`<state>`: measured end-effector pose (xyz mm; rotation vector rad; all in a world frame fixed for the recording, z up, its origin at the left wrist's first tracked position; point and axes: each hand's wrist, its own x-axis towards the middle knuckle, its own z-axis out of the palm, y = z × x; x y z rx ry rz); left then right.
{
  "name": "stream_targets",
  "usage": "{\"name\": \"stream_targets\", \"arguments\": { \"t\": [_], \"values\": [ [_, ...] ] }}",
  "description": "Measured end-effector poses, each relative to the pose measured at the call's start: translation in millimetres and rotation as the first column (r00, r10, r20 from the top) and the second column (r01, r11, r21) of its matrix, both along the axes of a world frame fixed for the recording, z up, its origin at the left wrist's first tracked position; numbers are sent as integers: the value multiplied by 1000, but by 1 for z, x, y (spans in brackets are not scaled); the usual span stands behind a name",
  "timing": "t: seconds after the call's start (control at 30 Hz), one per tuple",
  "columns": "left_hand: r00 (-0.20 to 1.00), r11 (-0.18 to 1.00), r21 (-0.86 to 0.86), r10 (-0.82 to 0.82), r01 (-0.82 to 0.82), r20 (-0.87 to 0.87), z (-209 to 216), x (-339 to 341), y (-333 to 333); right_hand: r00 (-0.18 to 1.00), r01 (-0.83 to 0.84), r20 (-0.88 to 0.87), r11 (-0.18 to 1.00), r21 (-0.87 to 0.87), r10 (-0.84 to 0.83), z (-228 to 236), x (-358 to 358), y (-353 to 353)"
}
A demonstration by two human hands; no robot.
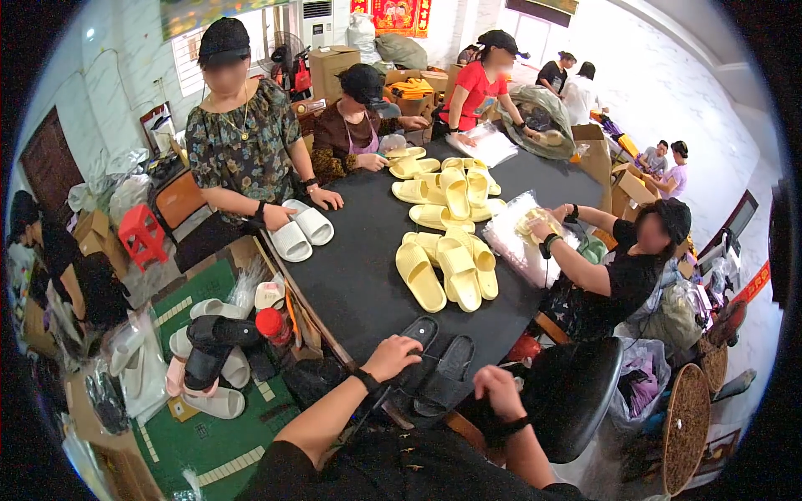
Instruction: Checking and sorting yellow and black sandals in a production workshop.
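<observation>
A pair of black slippers lies at the near edge of the dark table [351, 275]. My left hand [391, 359] is on the left black slipper [422, 331], its fingers bent over the side and covering part of it. The right black slipper [445, 372] lies beside it, with no hand on it. Just right of that slipper, my right hand [499, 391] is raised near the table edge. Its fingers are curled and I see nothing in them. Dark bands circle both my wrists.
Several yellow slippers [458, 271] cover the table's middle. At the left, a co-worker's hand touches white slippers [292, 240]; at the right, another handles a clear bag [522, 238]. A green mat [209, 442] with loose slippers and a red-lidded jar [270, 324] lies left. A black chair [576, 401] stands right.
</observation>
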<state>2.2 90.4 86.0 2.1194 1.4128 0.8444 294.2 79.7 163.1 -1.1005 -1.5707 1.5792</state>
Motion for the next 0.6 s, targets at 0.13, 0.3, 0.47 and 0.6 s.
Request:
{"name": "stream_targets", "arguments": {
  "t": [0.13,0.3,0.47,0.6],
  "values": [
    [832,982,-97,-191,164,-521,-19,30,-5,885,446,-137,894,-27,-446,12,43,6],
    [747,901,-387,-391,193,-537,-12,63,7,755,636,-220,772,18,-617,-22,93,12],
    [829,919,-172,-393,354,-397,-45,73,-2,779,605,-154,793,-72,-608,-41,82,3],
    [898,906,-302,-373,297,-235,-3,56,-7,839,520,-127,849,-97,-528,-66,70,13]
  ]
}}
